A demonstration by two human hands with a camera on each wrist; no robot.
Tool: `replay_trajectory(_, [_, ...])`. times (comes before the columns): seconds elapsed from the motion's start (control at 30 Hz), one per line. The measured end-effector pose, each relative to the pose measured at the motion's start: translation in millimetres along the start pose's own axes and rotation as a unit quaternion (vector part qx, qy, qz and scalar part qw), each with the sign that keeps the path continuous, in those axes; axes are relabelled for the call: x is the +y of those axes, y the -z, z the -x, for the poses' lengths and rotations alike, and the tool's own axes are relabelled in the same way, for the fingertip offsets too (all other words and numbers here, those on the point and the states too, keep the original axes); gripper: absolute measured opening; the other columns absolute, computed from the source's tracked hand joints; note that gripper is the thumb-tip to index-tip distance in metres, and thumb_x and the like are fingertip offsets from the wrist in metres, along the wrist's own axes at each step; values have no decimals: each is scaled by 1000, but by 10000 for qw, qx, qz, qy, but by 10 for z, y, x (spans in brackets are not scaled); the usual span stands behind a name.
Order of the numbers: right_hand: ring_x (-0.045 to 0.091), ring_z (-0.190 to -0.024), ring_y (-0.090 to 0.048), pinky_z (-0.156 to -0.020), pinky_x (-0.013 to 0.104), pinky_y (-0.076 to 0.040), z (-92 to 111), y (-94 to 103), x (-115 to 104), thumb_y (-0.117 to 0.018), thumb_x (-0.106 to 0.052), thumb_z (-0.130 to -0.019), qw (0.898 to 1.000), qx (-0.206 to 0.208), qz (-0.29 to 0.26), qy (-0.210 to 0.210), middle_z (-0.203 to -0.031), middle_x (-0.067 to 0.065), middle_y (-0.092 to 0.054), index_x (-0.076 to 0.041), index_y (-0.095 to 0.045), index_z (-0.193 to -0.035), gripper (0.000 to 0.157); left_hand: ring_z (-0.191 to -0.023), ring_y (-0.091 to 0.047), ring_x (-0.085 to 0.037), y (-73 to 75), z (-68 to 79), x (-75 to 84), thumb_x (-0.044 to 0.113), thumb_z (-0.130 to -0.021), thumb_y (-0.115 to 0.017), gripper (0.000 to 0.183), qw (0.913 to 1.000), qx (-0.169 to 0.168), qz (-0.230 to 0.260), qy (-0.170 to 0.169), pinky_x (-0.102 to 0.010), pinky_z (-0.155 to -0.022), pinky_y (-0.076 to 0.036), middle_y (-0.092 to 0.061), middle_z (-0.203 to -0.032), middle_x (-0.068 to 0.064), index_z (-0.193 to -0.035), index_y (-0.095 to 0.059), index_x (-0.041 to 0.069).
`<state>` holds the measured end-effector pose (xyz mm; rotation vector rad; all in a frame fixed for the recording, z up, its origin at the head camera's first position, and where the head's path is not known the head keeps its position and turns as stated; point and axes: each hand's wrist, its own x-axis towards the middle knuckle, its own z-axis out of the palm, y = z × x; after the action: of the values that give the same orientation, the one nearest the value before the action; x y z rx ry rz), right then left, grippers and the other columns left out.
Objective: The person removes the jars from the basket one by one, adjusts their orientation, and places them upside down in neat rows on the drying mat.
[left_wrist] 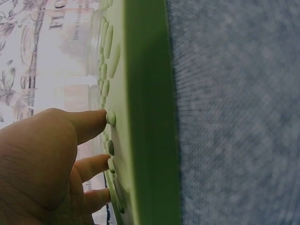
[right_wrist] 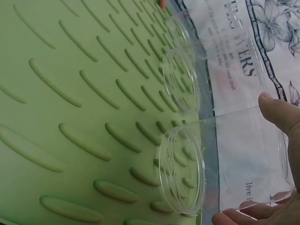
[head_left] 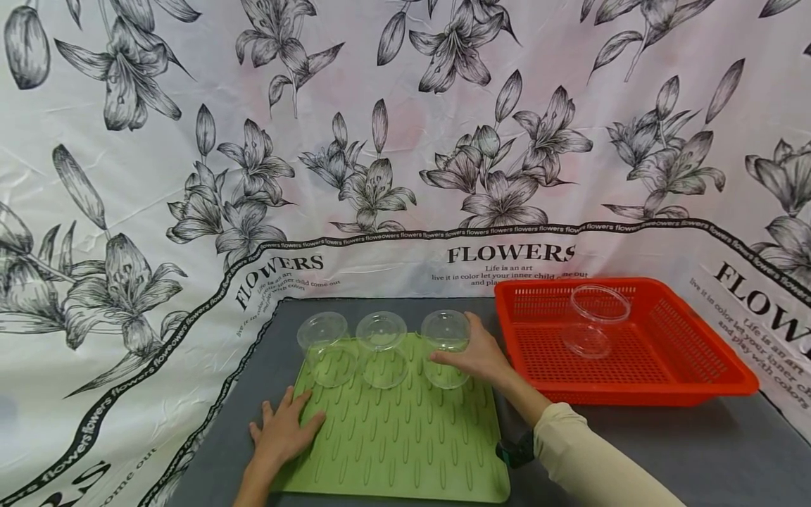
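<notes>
Three clear plastic cups stand upright in a row along the back of a green ribbed mat (head_left: 393, 454). My right hand (head_left: 480, 357) grips the rightmost cup (head_left: 446, 325) from its right side, thumb in front and fingers behind. In the right wrist view, that cup's base (right_wrist: 182, 168) appears at the mat, though contact is hard to tell. The middle cup (head_left: 381, 331) and the left cup (head_left: 323, 329) stand apart from my hands. With fingers spread, my left hand (head_left: 283, 431) rests on the mat's left edge; in the left wrist view its fingertips touch the ribbed surface.
A red perforated plastic basket (head_left: 633, 389) sits on the grey table (head_left: 640, 451) to the right of the mat. Inside it is another clear cup (head_left: 598, 310). A flower-printed sheet (head_left: 393, 267) hangs behind the table and along its sides.
</notes>
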<state>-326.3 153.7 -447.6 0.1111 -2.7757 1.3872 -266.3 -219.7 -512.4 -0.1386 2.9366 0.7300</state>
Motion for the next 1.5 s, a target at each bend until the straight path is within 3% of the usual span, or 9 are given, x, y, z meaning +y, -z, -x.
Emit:
replay_trajectory(0.43, [43,-139,-35,-105,60,-40,14,57,-19,-80,-53,-71,9998,-133,102,122,-154,24,-27,-5,-12,-153,118,-135,4,-67,-24,-1,10,59,-91,-52,70,10000,22,-12,-12,-87,-94,2,-15,-159,-24,-147,-41,19])
replay_trajectory(0.77, [43,-144,-25,-109,63,-34,19,125,-76,-79,-60,-68,9993,138,251,244,-156,24,-21,-8,-13,-154,121,-136,4,-67,-23,-12,-20,61,-90,-51,71,9999,45,-114,42,-87,-94,1,-15,-159,-23,-147,-41,19])
replay_trajectory(0.93, [40,-143,-27,-108,63,-34,26,187,-95,-77,-61,-71,9970,577,9,509,-158,19,-21,-15,-13,-155,115,-136,4,-67,-25,-10,-34,61,-90,-52,71,9999,16,-106,51,-87,-94,1,-15,-160,-22,-148,-41,20])
replay_trajectory(1.17, [35,-143,-30,-109,62,-34,13,389,-60,-77,-52,-76,9819,1481,-435,1095,-157,13,-26,-19,-19,-154,103,-135,4,-68,-11,-3,-13,61,-90,-52,72,10000,-35,-67,55,-88,-94,2,-15,-159,-24,-147,-42,18])
replay_trajectory(1.5, [39,-140,-32,-109,62,-32,7,743,186,-72,-50,-82,9732,2002,159,1120,-153,18,-30,-9,-24,-152,95,-135,4,-67,10,26,10,60,-90,-53,72,9999,-70,-64,74,-88,-93,1,-15,-159,-24,-146,-43,16])
